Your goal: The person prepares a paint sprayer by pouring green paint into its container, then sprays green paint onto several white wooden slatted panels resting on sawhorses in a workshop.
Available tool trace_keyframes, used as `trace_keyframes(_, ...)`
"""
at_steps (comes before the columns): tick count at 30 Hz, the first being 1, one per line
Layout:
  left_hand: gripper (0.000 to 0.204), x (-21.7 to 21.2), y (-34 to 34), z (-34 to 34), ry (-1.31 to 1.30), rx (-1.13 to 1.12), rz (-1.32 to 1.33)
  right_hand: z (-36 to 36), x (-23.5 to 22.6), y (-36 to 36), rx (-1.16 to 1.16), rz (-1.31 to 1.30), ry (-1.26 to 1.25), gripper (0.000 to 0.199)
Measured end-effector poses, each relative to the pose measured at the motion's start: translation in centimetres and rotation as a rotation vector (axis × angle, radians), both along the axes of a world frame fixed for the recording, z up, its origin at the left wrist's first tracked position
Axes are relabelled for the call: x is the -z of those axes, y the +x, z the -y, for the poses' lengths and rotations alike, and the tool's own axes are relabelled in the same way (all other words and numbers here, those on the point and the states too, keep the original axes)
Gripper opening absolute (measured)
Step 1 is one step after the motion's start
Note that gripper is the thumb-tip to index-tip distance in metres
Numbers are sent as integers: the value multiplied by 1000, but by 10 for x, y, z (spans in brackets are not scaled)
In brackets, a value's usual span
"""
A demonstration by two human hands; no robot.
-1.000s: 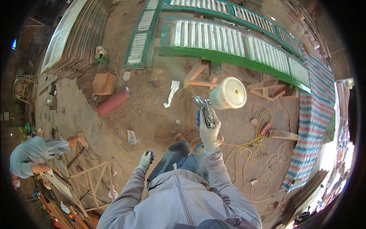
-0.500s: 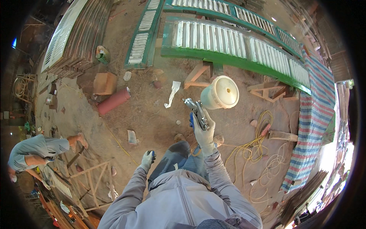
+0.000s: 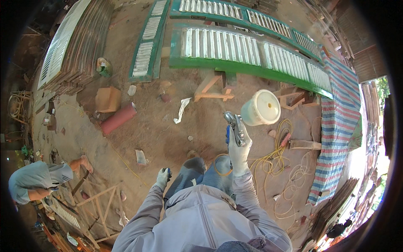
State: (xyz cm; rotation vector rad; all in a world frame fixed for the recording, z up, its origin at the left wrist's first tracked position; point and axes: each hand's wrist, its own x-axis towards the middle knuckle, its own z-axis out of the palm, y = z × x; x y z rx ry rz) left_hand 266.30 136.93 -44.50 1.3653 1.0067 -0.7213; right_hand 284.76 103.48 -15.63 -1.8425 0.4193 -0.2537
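In my gloved right hand (image 3: 240, 154) is a metal spray gun (image 3: 236, 128), with the fingers wrapped round its handle. A round whitish paint cup (image 3: 261, 108) with a lid sits beside the gun and appears joined to it. Beyond them lies a louvered shutter (image 3: 247, 69) with white slats and a bright green front edge, raised on wooden trestles (image 3: 211, 89). The gun is apart from the shutter. My gloved left hand (image 3: 162, 178) hangs low beside my left leg, its fingers curled closed; whatever may be inside is hidden.
A yellow hose (image 3: 275, 157) lies coiled at right, beside a striped tarp (image 3: 338, 130). More shutters (image 3: 144, 54) stand behind, with a tall stack (image 3: 71, 50) at far left. A cardboard box (image 3: 108, 99) and red roll (image 3: 119, 118) lie on the floor. Another person (image 3: 40, 176) bends at left.
My right hand has moved to the right with the spray gun, and the paint cup has moved along with it. The view has shifted slightly; my left hand stays low and closed.
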Motion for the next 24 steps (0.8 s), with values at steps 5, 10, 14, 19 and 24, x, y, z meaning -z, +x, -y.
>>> trace_keyframes(5,26,3,12,-1,-26,-74,62,-15,-23,38,-175,65,360,43)
trace_keyframes(10,21,10,7,-18,-7,-89,14,1,-36,97,-179,91,396,35)
trace_keyframes(14,19,19,-6,-32,1,-111,10,44,-42,113,-22,-11,181,20)
trace_keyframes(19,18,26,-10,-48,-13,-123,-59,100,-52,106,58,1,126,27)
trace_keyframes(24,15,29,14,-55,-20,-173,-116,120,-60,106,102,-1,-128,33)
